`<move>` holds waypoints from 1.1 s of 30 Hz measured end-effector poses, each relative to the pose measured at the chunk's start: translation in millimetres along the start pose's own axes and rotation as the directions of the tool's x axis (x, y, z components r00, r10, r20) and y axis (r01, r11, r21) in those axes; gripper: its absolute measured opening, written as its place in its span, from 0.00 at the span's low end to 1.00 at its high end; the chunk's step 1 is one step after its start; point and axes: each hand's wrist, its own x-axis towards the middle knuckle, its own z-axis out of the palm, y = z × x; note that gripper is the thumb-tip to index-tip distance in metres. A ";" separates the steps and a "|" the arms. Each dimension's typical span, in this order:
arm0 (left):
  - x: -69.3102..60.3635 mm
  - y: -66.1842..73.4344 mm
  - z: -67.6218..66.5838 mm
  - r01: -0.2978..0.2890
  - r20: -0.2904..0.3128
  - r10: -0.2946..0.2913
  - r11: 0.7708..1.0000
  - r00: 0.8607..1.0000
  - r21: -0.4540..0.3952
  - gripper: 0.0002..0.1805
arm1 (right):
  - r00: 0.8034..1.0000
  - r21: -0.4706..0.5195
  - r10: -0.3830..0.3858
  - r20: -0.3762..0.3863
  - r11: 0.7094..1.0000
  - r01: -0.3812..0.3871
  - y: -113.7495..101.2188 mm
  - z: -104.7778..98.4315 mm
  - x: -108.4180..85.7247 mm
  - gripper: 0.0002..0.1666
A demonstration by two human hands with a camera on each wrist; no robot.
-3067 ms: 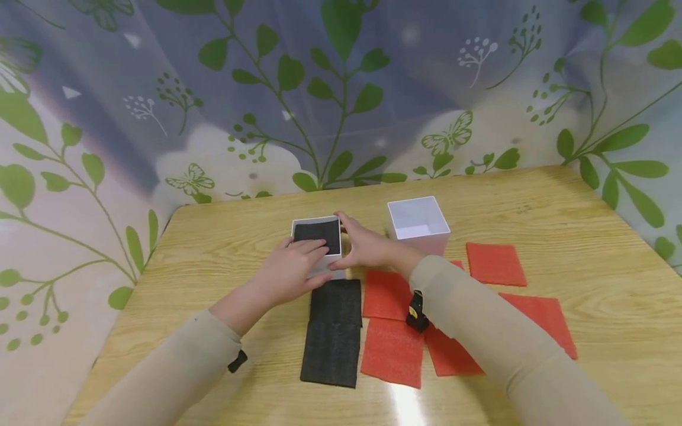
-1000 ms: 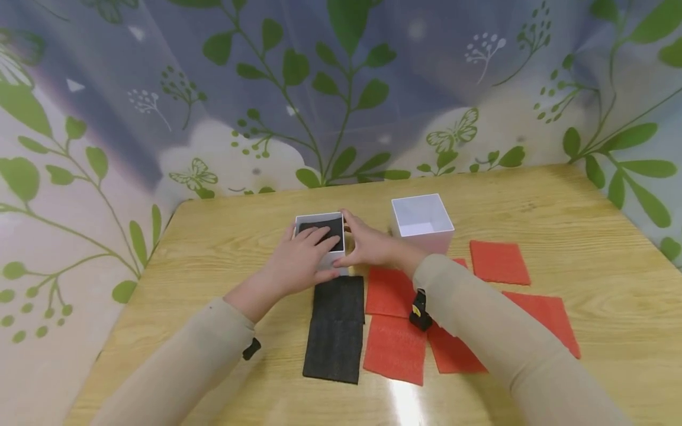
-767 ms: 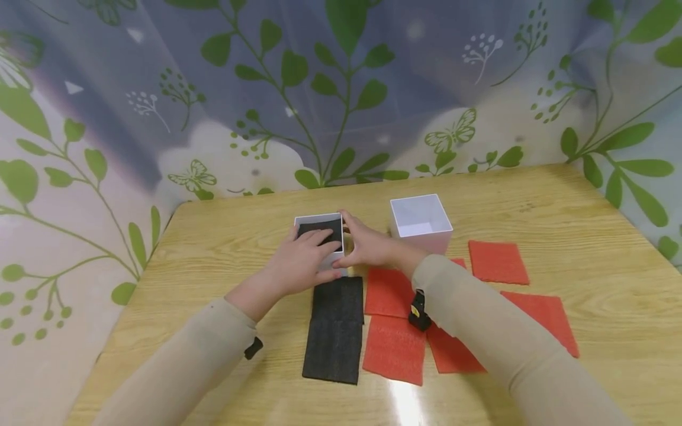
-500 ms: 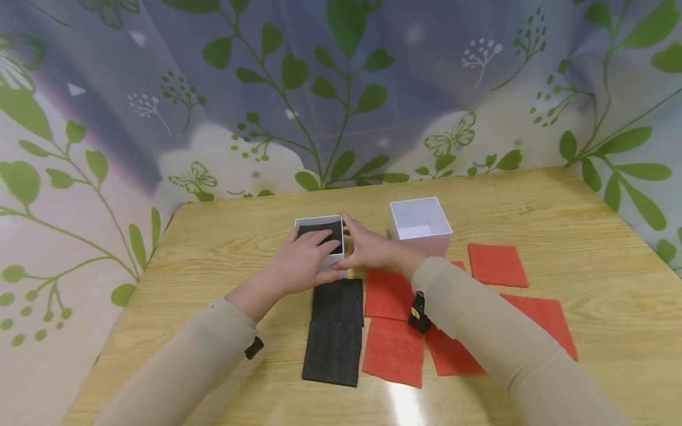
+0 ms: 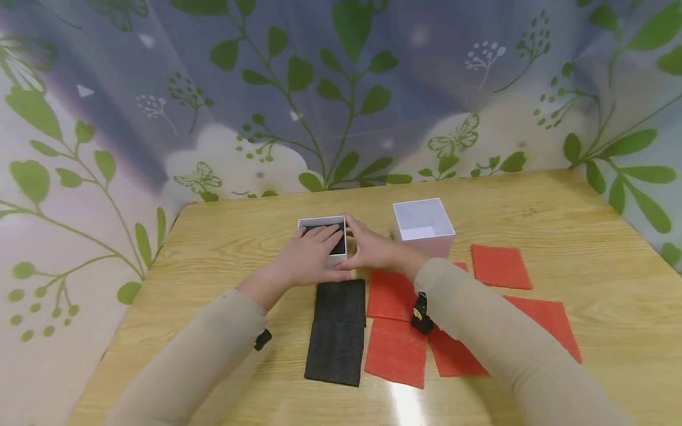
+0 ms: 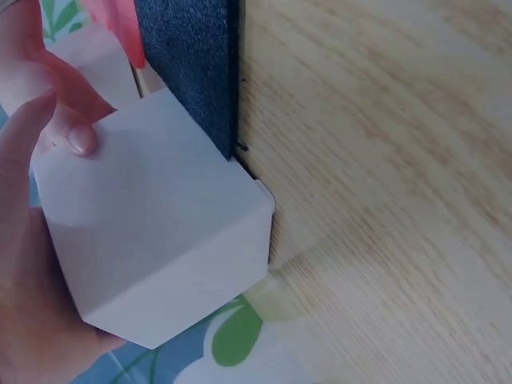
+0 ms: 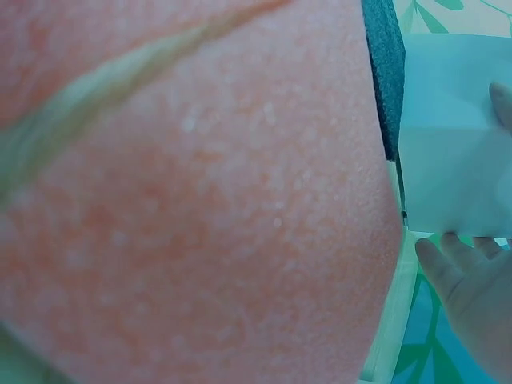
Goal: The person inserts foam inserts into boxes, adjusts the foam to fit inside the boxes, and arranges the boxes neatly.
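A small white box (image 5: pixel 322 219) stands on the table, with black cloth (image 5: pixel 340 245) inside. My left hand (image 5: pixel 306 256) lies over its opening, fingers fairly straight on the cloth and thumb outside the near wall. My right hand (image 5: pixel 375 248) grips the box's right side between thumb and fingers. In the left wrist view the box (image 6: pixel 152 208) shows its plain outer walls, with a thumb tip touching one. The right wrist view is mostly blocked by skin; part of the box (image 7: pixel 456 176) shows at the right. Two black cloth squares (image 5: pixel 334 352) lie in front of the box.
A second open box (image 5: pixel 424 231), white inside with pinkish outer walls, stands to the right. Several red cloth squares (image 5: pixel 395 352) lie in front of it and to its right, one apart (image 5: pixel 501 266). A patterned curtain (image 5: pixel 256 118) hangs behind the wooden table (image 5: pixel 229 236).
My left hand has shifted right and forward over the box, covering more of the black cloth inside. My right hand keeps its grip on the box's right side.
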 end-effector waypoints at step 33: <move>4.2 -16.2 10.2 -0.050 -0.011 0.050 0.999 0.999 0.013 0.46 | 0.999 -0.088 -0.036 -0.014 0.996 0.034 -5.7 -2.8 -3.2 0.67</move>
